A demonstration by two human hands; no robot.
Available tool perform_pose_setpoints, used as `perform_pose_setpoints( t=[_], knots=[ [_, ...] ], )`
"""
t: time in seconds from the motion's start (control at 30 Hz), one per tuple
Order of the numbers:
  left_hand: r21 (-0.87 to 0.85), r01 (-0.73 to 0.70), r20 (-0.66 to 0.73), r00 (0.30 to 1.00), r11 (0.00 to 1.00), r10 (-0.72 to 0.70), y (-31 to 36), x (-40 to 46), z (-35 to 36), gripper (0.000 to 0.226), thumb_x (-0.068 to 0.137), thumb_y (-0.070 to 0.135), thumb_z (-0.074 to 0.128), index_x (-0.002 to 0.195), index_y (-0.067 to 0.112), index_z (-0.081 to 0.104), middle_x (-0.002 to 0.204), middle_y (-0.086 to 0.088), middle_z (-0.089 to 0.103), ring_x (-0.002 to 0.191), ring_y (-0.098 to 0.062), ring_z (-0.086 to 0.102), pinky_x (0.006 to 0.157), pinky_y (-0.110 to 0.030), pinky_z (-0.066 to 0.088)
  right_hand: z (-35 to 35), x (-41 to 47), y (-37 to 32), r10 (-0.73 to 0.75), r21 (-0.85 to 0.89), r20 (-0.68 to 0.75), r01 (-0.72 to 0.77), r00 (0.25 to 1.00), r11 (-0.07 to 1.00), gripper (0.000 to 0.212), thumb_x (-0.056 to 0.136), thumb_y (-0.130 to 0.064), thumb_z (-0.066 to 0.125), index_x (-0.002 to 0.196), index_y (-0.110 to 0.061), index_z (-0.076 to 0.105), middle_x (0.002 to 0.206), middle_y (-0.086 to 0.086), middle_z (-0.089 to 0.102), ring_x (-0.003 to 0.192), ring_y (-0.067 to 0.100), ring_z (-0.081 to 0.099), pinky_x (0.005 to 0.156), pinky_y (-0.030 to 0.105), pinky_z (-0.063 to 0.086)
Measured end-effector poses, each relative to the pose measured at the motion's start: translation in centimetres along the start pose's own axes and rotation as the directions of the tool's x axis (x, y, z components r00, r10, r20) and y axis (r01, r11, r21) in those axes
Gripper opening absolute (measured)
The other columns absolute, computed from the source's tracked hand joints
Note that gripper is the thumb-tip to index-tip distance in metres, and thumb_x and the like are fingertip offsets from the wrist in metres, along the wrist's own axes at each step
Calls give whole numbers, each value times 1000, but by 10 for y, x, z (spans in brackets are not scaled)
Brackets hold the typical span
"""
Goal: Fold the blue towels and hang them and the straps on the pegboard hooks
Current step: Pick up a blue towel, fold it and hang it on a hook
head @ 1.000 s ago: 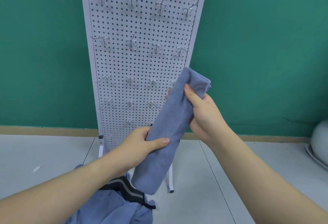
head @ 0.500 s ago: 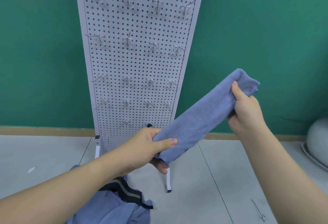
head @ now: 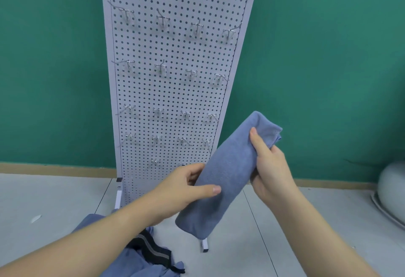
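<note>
A folded blue towel slants in the air in front of the lower right of the white pegboard. My left hand grips its middle, thumb across the front. Near the towel's upper end my right hand holds it with the thumb on top. Rows of bare metal hooks stick out of the board. On the floor under my left arm lies a heap of blue towels with a black strap with grey stripes across it.
The pegboard stands on white feet against a green wall. A grey rounded object sits at the right edge. A small white scrap lies on the grey floor at the left.
The towel has swung from a long slant out to the right into a steeper slant, with my right hand moving left and closer to the left hand. My view has tilted down.
</note>
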State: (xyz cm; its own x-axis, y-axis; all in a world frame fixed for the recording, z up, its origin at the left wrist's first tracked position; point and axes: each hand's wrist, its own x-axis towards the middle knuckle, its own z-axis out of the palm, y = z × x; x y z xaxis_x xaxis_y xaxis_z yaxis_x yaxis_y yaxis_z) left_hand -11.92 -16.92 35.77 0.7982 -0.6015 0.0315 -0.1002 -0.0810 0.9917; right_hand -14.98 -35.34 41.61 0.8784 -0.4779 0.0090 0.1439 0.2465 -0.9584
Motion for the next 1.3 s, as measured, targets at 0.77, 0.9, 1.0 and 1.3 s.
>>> perform_pose_setpoints(
  t=[0.77, 0.9, 1.0, 1.3],
  knots=[
    [-409, -20, -54, 999, 912, -3, 22, 16, -21, 41, 85, 17, 70, 125, 5, 70, 119, -23, 73, 101, -29, 73, 82, -32, 59, -40, 12, 24, -284, -596, 651, 706, 703, 382, 80, 80, -41, 77, 147, -53, 36, 153, -33, 38, 151, 1, 28, 124, 24, 21],
    [-404, 27, 2, 1000, 914, -28, 22, 26, -16, 42, 86, 20, 70, 126, 6, 69, 122, -24, 71, 103, -29, 71, 84, -34, 57, -31, 16, 39, -341, -548, 546, 634, 766, 546, 71, 81, -21, 75, 145, -41, 51, 143, -21, 56, 136, 10, 52, 108, 38, 49],
    [-415, 70, 34, 998, 907, -62, 28, 28, -15, 36, 88, 23, 69, 121, 8, 73, 117, -21, 74, 97, -24, 71, 80, -30, 57, -22, 17, 41, -401, -547, 485, 627, 777, 554, 63, 82, -17, 69, 135, -45, 54, 134, -20, 62, 124, 9, 61, 99, 37, 53],
    [661, -252, -365, 715, 707, 596, 70, 20, 2, 20, 93, 29, 61, 112, 32, 65, 114, 26, 59, 114, 1, 57, 92, -7, 39, 14, 27, -5, -384, -583, 243, 450, 891, 676, 26, 82, -9, 63, 87, -31, 76, 65, -4, 70, 60, 23, 63, 56, 34, 53]
  ],
)
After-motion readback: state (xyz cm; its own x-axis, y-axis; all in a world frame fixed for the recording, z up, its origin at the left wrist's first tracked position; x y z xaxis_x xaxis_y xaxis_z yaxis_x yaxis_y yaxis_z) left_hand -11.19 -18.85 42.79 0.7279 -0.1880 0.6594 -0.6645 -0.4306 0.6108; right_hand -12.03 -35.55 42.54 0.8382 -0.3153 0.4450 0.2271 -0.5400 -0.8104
